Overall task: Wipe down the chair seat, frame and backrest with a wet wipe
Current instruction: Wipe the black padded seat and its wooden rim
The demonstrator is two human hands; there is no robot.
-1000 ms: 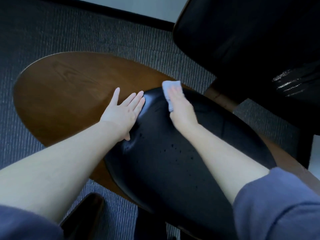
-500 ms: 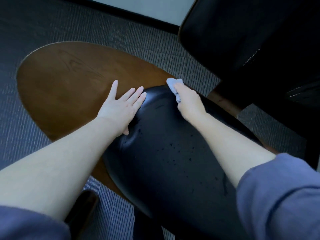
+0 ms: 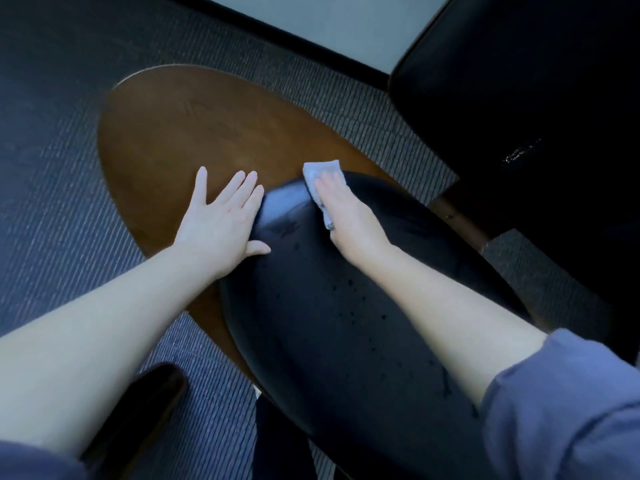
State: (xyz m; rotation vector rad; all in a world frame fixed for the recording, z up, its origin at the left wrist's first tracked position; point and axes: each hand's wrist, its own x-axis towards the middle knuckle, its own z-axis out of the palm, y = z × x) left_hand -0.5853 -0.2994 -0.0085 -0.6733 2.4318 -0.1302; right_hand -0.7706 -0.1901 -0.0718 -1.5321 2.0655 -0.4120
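Observation:
The chair's black padded seat (image 3: 339,327) fills the lower middle, mounted on a wide brown wooden shell (image 3: 180,140) that spreads up and left. Small wet drops dot the black padding. My left hand (image 3: 225,220) lies flat with straight fingers on the wood, its thumb against the seat's left edge. My right hand (image 3: 346,216) presses a white wet wipe (image 3: 320,173) with flat fingers onto the far top edge of the black padding. The wipe sticks out past the fingertips and along the hand's left side.
A second black chair (image 3: 519,105) stands close at the upper right, with a wooden part (image 3: 460,220) below it. Grey ribbed carpet (image 3: 55,202) surrounds the chair. A dark wooden piece (image 3: 138,410) sits at the lower left. A black baseboard and pale wall (image 3: 329,26) run along the top.
My right hand slid the wipe back and forth along the seat's far edge, and its fingers now lie flat on it. My left hand stayed flat on the wood.

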